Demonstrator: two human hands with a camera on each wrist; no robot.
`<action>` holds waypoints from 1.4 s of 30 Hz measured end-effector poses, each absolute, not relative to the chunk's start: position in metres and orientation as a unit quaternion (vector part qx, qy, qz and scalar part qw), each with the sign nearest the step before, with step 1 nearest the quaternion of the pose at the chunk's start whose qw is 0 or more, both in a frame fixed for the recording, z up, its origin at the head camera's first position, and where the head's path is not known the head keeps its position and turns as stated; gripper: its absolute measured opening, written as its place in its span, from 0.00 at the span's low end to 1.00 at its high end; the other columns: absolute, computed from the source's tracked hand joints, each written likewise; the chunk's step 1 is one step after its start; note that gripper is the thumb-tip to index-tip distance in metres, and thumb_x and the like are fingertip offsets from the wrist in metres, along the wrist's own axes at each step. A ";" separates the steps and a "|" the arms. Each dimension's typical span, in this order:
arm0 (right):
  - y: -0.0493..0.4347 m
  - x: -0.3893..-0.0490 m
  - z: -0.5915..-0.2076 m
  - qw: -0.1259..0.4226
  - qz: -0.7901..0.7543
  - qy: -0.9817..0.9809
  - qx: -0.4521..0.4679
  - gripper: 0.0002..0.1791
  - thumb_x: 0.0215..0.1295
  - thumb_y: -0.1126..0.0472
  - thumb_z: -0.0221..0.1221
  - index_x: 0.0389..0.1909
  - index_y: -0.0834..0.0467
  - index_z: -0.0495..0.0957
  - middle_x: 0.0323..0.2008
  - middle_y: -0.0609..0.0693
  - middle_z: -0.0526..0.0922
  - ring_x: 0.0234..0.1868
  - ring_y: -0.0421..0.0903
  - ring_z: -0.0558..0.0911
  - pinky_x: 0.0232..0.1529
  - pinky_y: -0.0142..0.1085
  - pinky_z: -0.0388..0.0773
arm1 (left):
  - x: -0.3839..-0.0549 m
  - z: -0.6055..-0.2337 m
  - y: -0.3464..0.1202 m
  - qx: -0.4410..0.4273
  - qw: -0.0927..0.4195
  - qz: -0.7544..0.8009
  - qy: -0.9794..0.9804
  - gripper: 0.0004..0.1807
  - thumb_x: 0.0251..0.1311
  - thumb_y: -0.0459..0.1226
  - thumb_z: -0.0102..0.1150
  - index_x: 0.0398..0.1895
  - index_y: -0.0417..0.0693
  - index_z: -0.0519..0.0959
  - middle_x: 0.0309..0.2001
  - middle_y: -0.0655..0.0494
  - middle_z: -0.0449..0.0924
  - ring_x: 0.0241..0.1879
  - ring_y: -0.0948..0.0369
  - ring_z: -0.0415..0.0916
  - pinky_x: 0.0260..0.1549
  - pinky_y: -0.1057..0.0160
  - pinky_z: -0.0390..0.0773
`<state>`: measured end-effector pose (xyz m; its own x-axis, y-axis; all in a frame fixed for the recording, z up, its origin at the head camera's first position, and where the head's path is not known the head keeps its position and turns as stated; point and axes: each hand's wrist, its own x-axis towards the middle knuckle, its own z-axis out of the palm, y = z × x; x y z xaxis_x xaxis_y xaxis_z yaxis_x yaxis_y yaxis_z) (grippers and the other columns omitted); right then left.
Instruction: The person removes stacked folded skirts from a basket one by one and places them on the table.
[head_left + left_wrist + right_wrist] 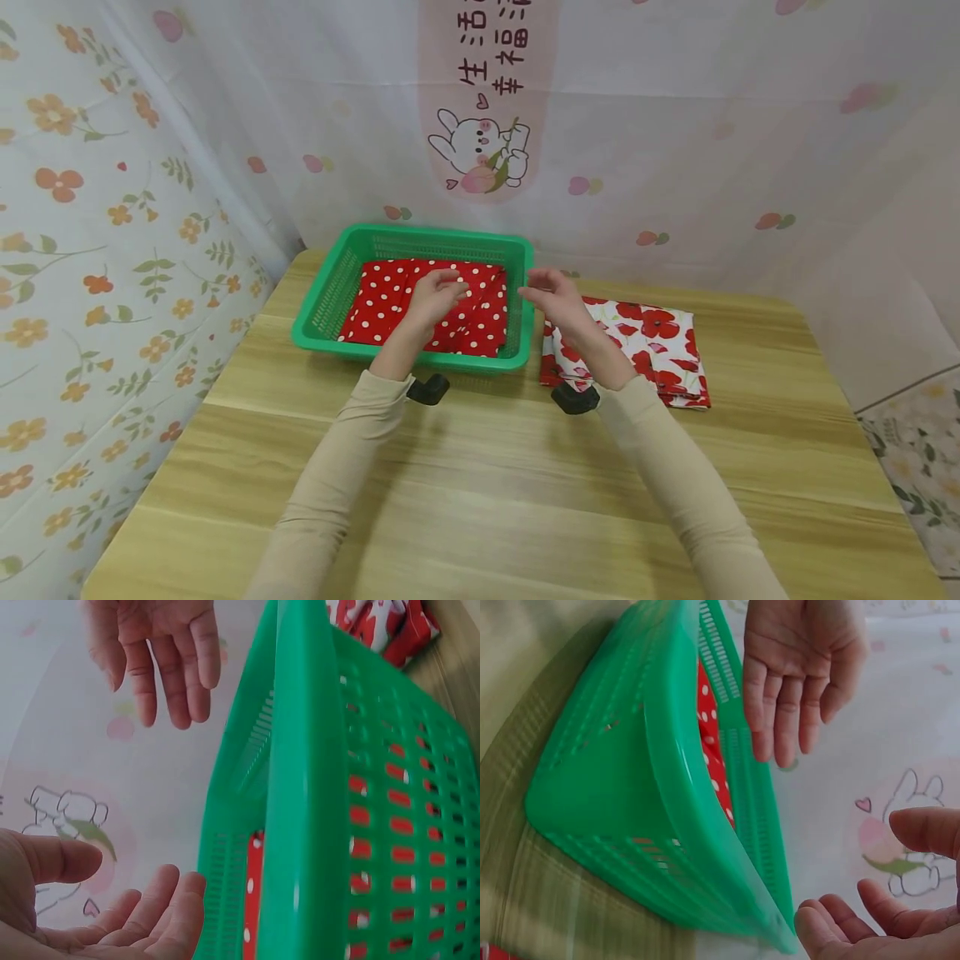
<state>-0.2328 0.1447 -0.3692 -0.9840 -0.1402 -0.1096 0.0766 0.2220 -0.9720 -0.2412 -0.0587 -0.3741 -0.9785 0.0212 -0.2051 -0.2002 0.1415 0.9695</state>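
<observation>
A green plastic basket with slotted walls stands toward the back of the table. Folded red cloth with white polka dots lies inside it. Over the basket hovers my left hand, fingers relaxed and holding nothing. My right hand is at the basket's right rim, loosely bent and likewise without anything in it. Beneath my right forearm and to its right lies a folded white cloth with red flowers, part of it hidden by that arm. In the left wrist view both palms face each other above the basket rim.
The wooden table ends against a white printed curtain at the back. Another flowered curtain hangs along the left side. Dark wrist camera mounts sit under both wrists.
</observation>
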 end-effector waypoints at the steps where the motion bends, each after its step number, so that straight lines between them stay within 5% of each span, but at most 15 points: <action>1: 0.142 -0.234 -0.370 0.093 -0.623 0.777 -0.018 0.27 0.66 0.63 0.53 0.63 0.68 0.61 0.61 0.64 0.65 0.60 0.57 0.66 0.61 0.48 0.64 | -0.242 -0.374 -0.061 -0.064 0.084 0.653 0.750 0.24 0.65 0.35 0.53 0.62 0.38 0.64 0.55 0.41 0.72 0.55 0.48 0.72 0.57 0.52 0.68; 22: 0.092 -0.255 -0.379 0.202 -0.639 0.741 0.042 0.34 0.66 0.61 0.52 0.69 0.69 0.51 0.63 0.62 0.63 0.64 0.60 0.63 0.63 0.50 0.61 | -0.244 -0.382 -0.120 -0.175 0.039 0.557 0.811 0.27 0.62 0.38 0.53 0.64 0.40 0.62 0.59 0.42 0.65 0.56 0.48 0.66 0.53 0.50 0.72; 42: 0.074 -0.272 -0.396 0.221 -0.548 0.802 0.090 0.27 0.61 0.60 0.57 0.58 0.67 0.61 0.53 0.61 0.70 0.55 0.57 0.74 0.54 0.48 0.73 | -0.258 -0.372 -0.151 -0.221 0.107 0.481 0.842 0.28 0.62 0.38 0.52 0.63 0.35 0.58 0.60 0.40 0.62 0.59 0.47 0.63 0.54 0.50 0.72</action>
<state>-0.2723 0.0739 -0.3959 -0.8858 -0.0976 -0.4537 0.3872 0.3834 -0.8385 -0.2581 -0.1506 -0.3717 -0.8793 -0.2687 -0.3933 -0.4752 0.4398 0.7621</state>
